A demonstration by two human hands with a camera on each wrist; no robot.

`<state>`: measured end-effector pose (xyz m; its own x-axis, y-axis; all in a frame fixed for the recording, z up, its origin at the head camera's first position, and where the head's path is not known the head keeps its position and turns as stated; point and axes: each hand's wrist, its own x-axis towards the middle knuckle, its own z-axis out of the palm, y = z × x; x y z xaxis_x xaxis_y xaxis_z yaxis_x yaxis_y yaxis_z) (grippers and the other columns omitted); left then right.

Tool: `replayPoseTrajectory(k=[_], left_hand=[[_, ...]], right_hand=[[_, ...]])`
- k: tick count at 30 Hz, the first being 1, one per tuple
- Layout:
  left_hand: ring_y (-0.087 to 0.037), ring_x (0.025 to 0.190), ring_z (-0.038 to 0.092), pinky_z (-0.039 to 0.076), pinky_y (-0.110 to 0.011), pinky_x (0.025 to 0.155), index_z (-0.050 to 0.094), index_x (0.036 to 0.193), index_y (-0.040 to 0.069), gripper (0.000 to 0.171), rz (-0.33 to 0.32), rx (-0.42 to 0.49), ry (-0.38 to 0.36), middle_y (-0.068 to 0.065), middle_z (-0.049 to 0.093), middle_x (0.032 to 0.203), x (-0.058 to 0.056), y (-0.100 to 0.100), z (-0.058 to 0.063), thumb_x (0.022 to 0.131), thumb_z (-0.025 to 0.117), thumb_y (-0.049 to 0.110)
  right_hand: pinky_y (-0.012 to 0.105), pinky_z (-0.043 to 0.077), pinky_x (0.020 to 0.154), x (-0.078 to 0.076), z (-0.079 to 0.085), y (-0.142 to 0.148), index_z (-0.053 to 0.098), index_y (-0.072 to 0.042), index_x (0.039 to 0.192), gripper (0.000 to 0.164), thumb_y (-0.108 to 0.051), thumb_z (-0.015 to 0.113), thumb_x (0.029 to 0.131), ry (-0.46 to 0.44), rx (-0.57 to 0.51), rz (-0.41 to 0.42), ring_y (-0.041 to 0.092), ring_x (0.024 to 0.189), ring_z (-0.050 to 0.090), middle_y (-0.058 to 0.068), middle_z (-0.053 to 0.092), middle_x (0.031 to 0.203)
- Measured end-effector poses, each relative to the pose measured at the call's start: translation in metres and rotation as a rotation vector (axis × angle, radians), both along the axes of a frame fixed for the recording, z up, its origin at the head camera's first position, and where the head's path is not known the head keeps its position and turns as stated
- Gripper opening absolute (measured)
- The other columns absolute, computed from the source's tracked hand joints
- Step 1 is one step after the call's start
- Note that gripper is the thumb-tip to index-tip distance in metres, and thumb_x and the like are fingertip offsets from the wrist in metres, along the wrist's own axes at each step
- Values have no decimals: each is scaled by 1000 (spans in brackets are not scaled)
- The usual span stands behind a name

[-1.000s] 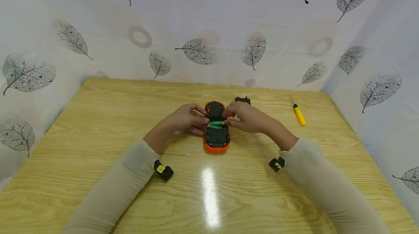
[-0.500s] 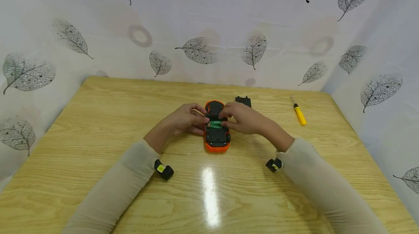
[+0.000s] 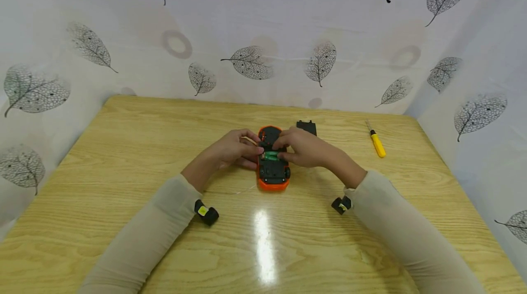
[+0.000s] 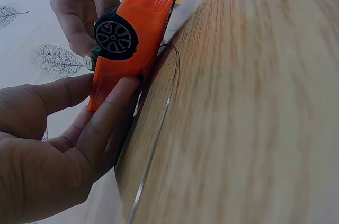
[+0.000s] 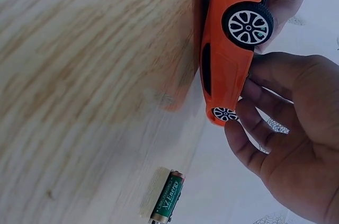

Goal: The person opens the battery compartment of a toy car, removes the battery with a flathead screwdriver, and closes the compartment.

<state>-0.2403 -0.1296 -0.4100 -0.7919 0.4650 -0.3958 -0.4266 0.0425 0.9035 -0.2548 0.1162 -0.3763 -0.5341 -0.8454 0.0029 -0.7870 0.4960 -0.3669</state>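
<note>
Black part (image 3: 306, 127): partly hidden by right hand (image 3: 304, 147). Car (image 5: 230, 70): cut off by right wrist view's top edge.

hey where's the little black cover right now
In the head view, the black cover lies on the table, just beyond the right hand, which partly hides it, and right of the upturned toy car.

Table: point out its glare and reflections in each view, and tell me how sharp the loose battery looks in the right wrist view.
Head view: a white glare streak on the table, below the car; left wrist view: an orange reflection on the wood, a glint along the wire; right wrist view: the car mirrored in orange, the battery sharp enough to show its large lettering.
</note>
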Motion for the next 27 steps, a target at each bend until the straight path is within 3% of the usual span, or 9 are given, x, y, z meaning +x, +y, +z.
replayPoseTrajectory(k=[14, 27], left_hand=[[-29, 93, 72, 64, -47, 80, 49, 129, 1, 36, 0, -2, 5, -20, 62, 116, -1, 0, -2, 98, 67, 2], [-28, 92, 72, 64, -46, 79, 49, 129, 1, 35, 9, -12, 4, -19, 62, 116, 0, 1, -1, 99, 66, 1]], right_hand=[[39, 55, 84, 2, 2, -3, 70, -4, 129, 30, -4, 64, 99, -11, 35, 5, 22, 101, 62, 10, 69, 116], [36, 54, 78, 5, 5, 5, 72, 0, 124, 27, 0, 62, 99, 21, 14, -20, 21, 94, 60, 12, 65, 109]])
